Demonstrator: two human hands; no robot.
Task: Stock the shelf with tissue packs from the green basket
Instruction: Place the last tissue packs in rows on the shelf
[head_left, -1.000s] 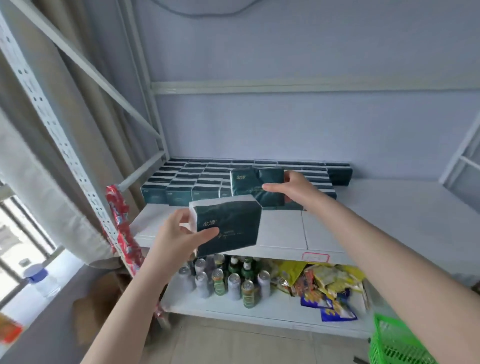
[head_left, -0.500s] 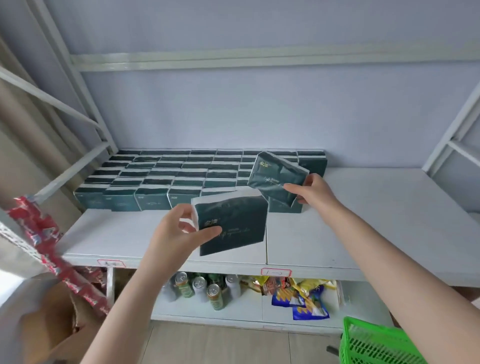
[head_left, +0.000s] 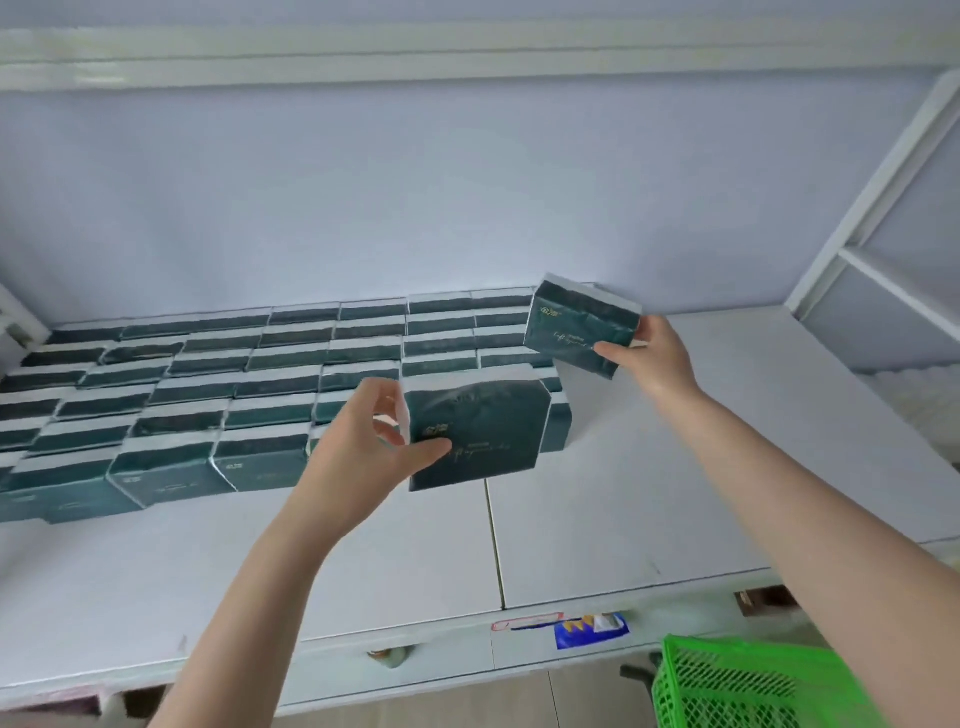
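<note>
Placement looked imminent
Right hand (head_left: 649, 358), gripping a tissue pack (head_left: 582, 330), had reached the shelf's (head_left: 675, 493) back edge; left hand (head_left: 358, 457) still pinched a second pack (head_left: 478, 431).

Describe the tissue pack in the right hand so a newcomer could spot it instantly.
On the white shelf, dark green tissue packs stand in rows reaching the back wall. At the rows' far right end, the right hand holds the tilted pack. Unlike the nearer pack in the left hand, it is rightmost and farthest back.
</note>
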